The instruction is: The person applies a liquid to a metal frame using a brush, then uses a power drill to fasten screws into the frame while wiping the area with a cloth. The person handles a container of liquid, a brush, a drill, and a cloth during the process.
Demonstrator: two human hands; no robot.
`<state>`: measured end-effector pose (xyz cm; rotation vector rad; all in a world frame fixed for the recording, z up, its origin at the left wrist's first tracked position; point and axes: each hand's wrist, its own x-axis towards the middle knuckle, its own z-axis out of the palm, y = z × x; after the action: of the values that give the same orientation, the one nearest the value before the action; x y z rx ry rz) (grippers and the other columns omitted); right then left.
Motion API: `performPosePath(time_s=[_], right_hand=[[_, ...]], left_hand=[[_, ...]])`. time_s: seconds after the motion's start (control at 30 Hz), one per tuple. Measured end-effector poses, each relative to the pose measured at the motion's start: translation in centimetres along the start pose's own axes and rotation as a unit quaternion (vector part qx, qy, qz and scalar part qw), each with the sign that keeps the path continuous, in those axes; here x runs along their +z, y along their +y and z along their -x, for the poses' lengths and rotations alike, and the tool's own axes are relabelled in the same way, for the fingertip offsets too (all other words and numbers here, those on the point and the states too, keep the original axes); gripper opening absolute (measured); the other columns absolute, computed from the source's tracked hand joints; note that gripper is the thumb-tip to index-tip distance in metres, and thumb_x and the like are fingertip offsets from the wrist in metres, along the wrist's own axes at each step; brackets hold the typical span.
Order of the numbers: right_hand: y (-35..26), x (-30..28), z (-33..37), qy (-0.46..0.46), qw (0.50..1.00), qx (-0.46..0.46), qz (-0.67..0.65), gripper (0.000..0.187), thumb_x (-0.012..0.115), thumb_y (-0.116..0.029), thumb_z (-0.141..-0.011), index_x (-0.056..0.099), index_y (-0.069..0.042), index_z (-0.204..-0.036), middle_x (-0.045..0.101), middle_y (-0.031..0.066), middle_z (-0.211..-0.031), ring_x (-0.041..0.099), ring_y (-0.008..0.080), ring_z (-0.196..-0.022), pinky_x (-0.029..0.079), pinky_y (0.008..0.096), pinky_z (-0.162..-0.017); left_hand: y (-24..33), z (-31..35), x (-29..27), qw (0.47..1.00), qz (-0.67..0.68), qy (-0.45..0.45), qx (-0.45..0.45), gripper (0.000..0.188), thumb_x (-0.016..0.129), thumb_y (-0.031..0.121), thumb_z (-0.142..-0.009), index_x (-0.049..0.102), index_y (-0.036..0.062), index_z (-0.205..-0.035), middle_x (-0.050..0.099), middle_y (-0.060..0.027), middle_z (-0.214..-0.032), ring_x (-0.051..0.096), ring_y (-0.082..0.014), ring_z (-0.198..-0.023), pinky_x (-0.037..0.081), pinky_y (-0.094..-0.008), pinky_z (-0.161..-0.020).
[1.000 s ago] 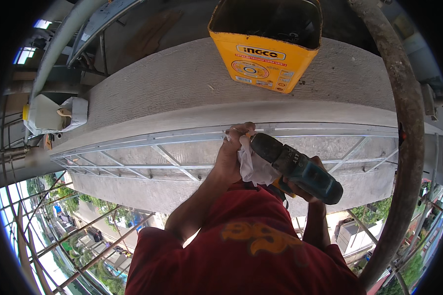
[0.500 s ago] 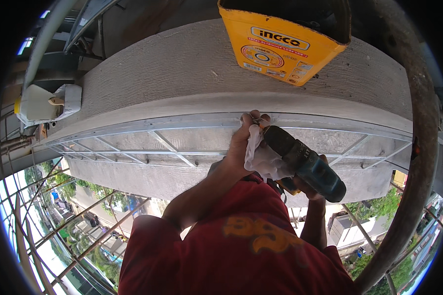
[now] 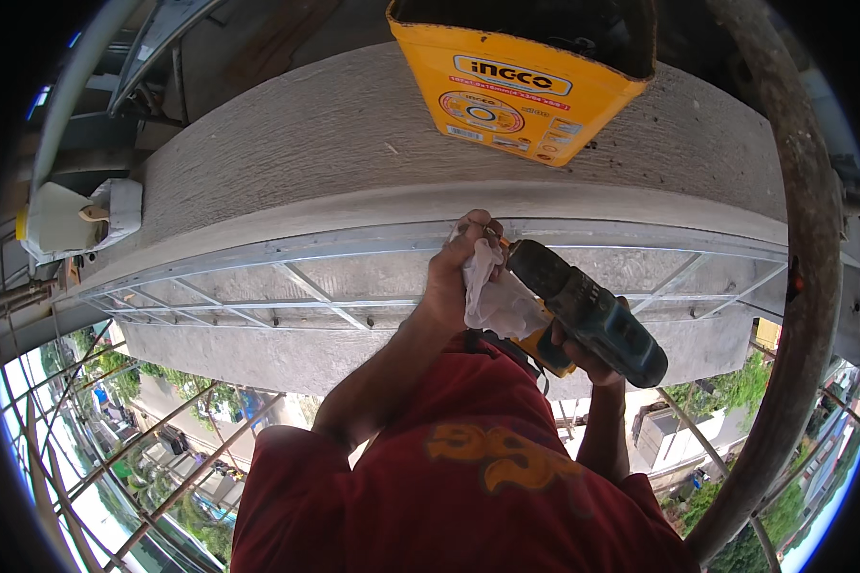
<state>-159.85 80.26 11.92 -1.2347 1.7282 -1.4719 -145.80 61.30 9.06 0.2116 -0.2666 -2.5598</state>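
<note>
My right hand (image 3: pixel 588 358) is wrapped round the grip of a cordless drill (image 3: pixel 597 320) with a dark teal body and a black chuck. The chuck points up and left, toward the metal frame. My left hand (image 3: pixel 457 263) is closed at the chuck's tip, and a crumpled translucent plastic bag (image 3: pixel 499 304) hangs from it. Something small and orange shows between my left fingers and the chuck; the fingertips hide most of it. Just behind that hand runs the top rail of a long silvery metal frame (image 3: pixel 306 247) with crossbars.
A yellow, open-topped metal container (image 3: pixel 511 95) stands on the rough concrete ledge (image 3: pixel 277 153). At the far left sits a cut-open white container (image 3: pixel 76 224) with a wooden-handled tool. A rusty scaffold pipe (image 3: pixel 807 239) curves down the right side. Through more poles, the ground shows far below.
The view has shifted slightly, so the yellow container appears further left. My left fingers have moved a little at the chuck's tip, and the drill stays in my right hand.
</note>
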Motion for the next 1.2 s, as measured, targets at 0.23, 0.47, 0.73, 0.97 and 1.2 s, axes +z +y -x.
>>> performPosePath(time_s=[0.23,0.47,0.73,0.97,1.2], right_hand=[[1.1,0.3,0.2,0.043,0.989,-0.089,0.113,0.027,0.08,-0.008,-0.066,0.069,-0.007,-0.09,0.068,0.0033,-0.083,0.061,0.0222,-0.073,0.048,0.0334,-0.061],[0.1,0.9,-0.5,0.06,0.976,-0.117,0.173,0.024,0.081,-0.009,-0.065,0.067,-0.009,-0.086,0.065,0.0035,-0.081,0.06,0.0242,-0.071,0.048,0.0337,-0.059],[1.4,1.3,-0.1,0.045,0.989,-0.075,0.116,0.024,0.08,-0.01,-0.067,0.066,-0.009,-0.087,0.066,0.0035,-0.083,0.059,0.0244,-0.069,0.047,0.0345,-0.06],[1.4,1.4,0.0,0.045,0.983,-0.084,0.154,0.03,0.081,-0.012,-0.07,0.065,-0.004,-0.094,0.068,0.0064,-0.085,0.064,0.0211,-0.07,0.051,0.0312,-0.063],[3.4,3.6,0.7,0.01,0.998,-0.065,0.024,0.038,0.082,-0.011,-0.072,0.065,-0.004,-0.104,0.068,0.0085,-0.095,0.065,0.0192,-0.083,0.052,0.0304,-0.071]], left_hand=[[-0.6,-0.5,0.5,0.996,0.082,-0.006,-0.02,0.027,0.056,0.043,-0.096,0.059,0.0206,-0.112,0.056,0.0024,-0.086,0.057,-0.0107,-0.069,0.05,-0.026,-0.064],[-1.5,-0.4,2.0,0.992,0.127,-0.016,-0.011,0.028,0.048,0.045,-0.098,0.058,0.0222,-0.111,0.054,0.0019,-0.096,0.061,-0.015,-0.083,0.056,-0.0332,-0.075],[-1.5,-0.7,0.4,0.991,0.12,-0.057,-0.011,0.028,0.051,0.044,-0.096,0.055,0.0204,-0.11,0.056,0.0017,-0.098,0.061,-0.0159,-0.086,0.055,-0.0334,-0.075],[1.0,0.2,0.4,0.993,-0.009,0.096,-0.06,0.022,0.061,0.036,-0.095,0.061,0.0168,-0.106,0.06,0.0021,-0.091,0.063,-0.0131,-0.081,0.055,-0.0305,-0.076],[2.5,2.6,1.0,0.993,0.024,0.115,-0.002,0.025,0.065,0.034,-0.092,0.062,0.0144,-0.107,0.063,0.0005,-0.097,0.064,-0.012,-0.082,0.055,-0.0294,-0.077]])
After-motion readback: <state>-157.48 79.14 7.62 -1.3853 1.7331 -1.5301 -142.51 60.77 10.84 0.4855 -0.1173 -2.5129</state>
